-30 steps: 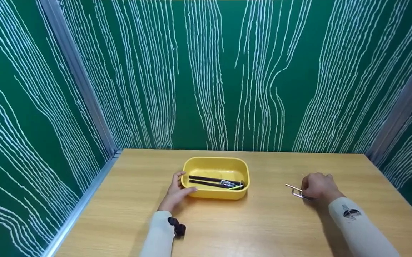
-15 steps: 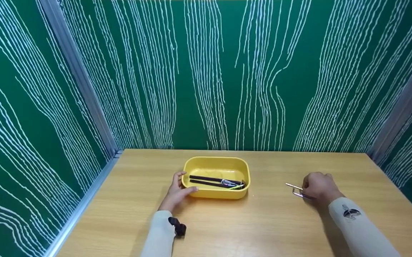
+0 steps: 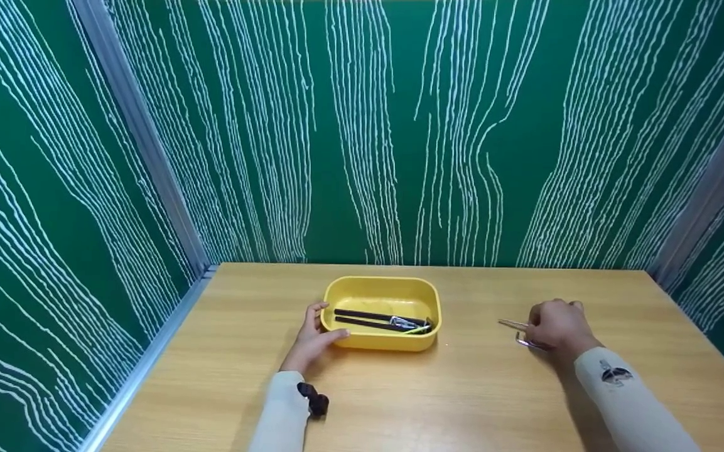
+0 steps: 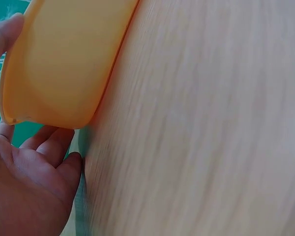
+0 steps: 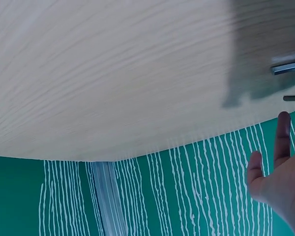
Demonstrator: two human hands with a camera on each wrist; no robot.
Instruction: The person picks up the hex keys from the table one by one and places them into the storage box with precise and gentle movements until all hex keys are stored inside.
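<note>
At the yellow plastic box (image 3: 380, 342), my left hand (image 3: 308, 342) grips the left end, thumb over the near rim and fingers round the far corner. In the left wrist view, the fingers touch the end of the box wall (image 4: 64, 64). To the right, my right hand (image 3: 559, 326) holds a thin metal rod (image 3: 512, 324) that sticks out leftward from the fingers. Just below it shows a bent metal piece (image 3: 528, 343), partly hidden under the hand. The right wrist view shows only the ends of the thin rod (image 5: 292, 98) and a flat metal bar (image 5: 287, 68); their kind is unclear.
Inside the box lie two dark sticks (image 3: 365, 315), a small heap of metal pieces (image 3: 407, 322) and a yellow-green strip (image 3: 418, 329). The wooden table (image 3: 443, 402) meets green, white-lined walls (image 3: 349, 125) at the back and sides.
The thin rod has swung slightly upward, away from the bent piece, so the gap between them is wider. My left hand and the box stay almost where they were.
</note>
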